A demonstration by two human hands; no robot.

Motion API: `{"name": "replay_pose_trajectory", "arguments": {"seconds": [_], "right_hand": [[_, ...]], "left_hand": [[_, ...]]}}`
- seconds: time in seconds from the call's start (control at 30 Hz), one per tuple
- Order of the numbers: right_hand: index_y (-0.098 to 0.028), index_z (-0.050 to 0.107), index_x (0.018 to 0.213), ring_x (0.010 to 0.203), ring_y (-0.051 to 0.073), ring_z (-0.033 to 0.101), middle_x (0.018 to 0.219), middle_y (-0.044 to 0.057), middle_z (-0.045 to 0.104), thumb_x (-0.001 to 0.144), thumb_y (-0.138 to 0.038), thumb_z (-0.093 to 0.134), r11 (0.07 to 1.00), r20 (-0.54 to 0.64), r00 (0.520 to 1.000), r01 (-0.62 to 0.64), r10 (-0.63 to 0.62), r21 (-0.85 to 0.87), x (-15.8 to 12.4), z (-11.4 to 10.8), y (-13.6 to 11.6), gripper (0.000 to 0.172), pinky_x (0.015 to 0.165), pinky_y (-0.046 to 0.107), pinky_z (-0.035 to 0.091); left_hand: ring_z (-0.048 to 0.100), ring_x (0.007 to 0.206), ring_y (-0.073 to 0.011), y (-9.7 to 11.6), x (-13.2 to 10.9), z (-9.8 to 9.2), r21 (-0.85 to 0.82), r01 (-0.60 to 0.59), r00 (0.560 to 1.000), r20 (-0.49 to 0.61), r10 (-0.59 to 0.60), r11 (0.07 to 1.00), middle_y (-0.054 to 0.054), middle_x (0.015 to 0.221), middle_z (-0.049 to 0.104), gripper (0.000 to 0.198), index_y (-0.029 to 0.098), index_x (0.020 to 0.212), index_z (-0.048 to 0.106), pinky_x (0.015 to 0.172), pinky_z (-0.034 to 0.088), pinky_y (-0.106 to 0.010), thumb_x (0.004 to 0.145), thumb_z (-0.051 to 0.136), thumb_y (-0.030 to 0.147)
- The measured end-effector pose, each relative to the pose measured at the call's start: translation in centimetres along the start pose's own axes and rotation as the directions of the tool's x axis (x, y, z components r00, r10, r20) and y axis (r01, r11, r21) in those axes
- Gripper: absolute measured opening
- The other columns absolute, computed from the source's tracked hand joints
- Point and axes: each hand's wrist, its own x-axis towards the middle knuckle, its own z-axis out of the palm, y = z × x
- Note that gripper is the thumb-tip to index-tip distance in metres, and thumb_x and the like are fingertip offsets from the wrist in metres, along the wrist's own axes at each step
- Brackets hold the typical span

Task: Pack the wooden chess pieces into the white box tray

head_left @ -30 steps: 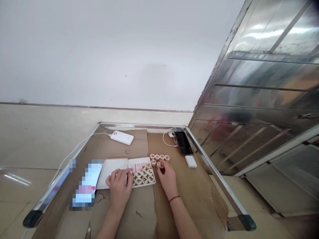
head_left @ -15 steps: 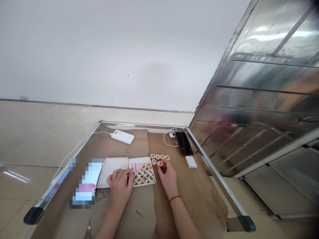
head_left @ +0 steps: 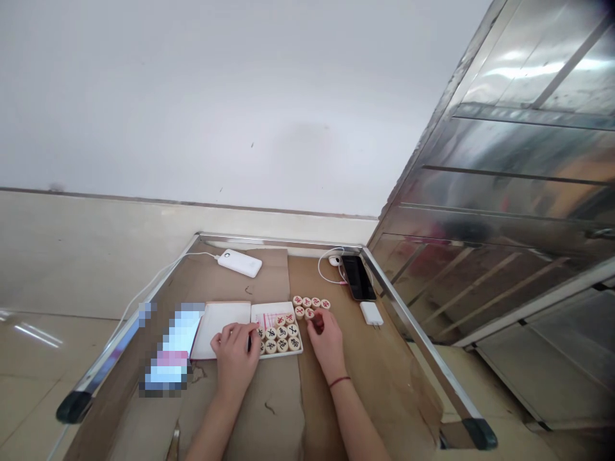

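A shallow white box lies on the cardboard-covered table, with its lid beside it on the left. Several round wooden chess pieces sit inside the box. More pieces with red characters lie loose just right of the box. My left hand rests on the box's near left edge, fingers curled against it. My right hand is beside the loose pieces, its fingertips pinched on one piece.
A white power bank with a cable lies at the back left. A black phone, a white charger and a small white earbud case are at the back right. A blurred-out lit screen is on the left. Metal rails edge the table.
My right hand has drawn slightly back from the loose pieces with one piece between its fingertips. The left hand has stayed on the box. The view has shifted a little.
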Motion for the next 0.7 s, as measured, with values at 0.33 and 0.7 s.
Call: {"name": "replay_pose_trajectory", "arguments": {"seconds": [0.33,0.7], "right_hand": [[-0.021,0.053,0.080,0.064,0.018,0.054,0.073,0.003,0.059,0.083,-0.036,0.047,0.999,0.022,1.000,-0.002,0.003,-0.042,0.0,0.0,-0.1,0.016,0.063,0.030,0.046],[-0.020,0.056,0.082,0.058,0.016,0.057,0.066,0.001,0.062,0.086,-0.040,0.047,1.000,0.110,0.994,-0.011,0.008,0.029,-0.3,-0.5,-1.3,0.022,0.059,0.027,0.046]], "left_hand": [[0.060,0.090,-0.0229,0.0,0.0,-0.1,-0.011,0.014,0.999,0.029,-0.014,1.000,-0.002,0.082,0.073,0.017,0.023,0.084,0.068,0.083,0.028,-0.039,0.085,0.051,0.019],[0.058,0.095,-0.0242,0.1,0.8,0.1,0.038,-0.008,0.998,0.055,0.006,0.999,-0.005,0.088,0.073,0.019,0.023,0.090,0.069,0.084,0.028,-0.039,0.086,0.051,0.020]]}}
